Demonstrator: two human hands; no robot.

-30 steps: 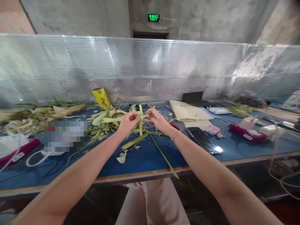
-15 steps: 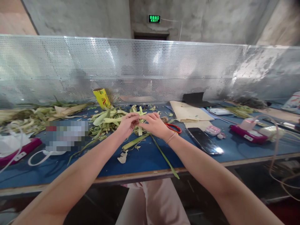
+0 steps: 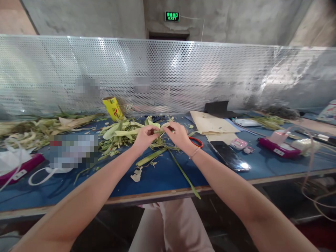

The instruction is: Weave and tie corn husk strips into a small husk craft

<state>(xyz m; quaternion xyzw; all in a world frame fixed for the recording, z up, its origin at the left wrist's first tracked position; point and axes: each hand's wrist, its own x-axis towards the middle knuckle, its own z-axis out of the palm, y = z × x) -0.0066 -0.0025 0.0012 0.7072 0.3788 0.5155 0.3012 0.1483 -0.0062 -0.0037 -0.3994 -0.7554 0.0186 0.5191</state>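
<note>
Over the middle of the blue table, my left hand (image 3: 146, 137) is closed in a pinch on a pale green corn husk strip (image 3: 160, 130). Just to its right, my right hand (image 3: 179, 135) pinches the same piece between thumb and fingers. The fingers partly cover the strip, so its full shape is hidden. A heap of corn husks (image 3: 115, 134) lies beside my left hand. Below both hands rest a short green husk piece (image 3: 150, 158) and a long thin green strip (image 3: 185, 174) reaching past the table edge. A red scissors handle (image 3: 197, 141) shows behind my right wrist.
On the right lie a black phone (image 3: 229, 155), brown paper (image 3: 211, 122), a pink case (image 3: 238, 144) and a purple power strip (image 3: 278, 147) with cables. A yellow tube (image 3: 112, 108) stands behind the heap. More husks (image 3: 39, 129) lie left. A perforated metal screen (image 3: 168, 77) borders the back.
My hands have drawn slightly apart, and the husk between them now shows as a pale folded bit instead of an upright green strip. The view has tilted slightly.
</note>
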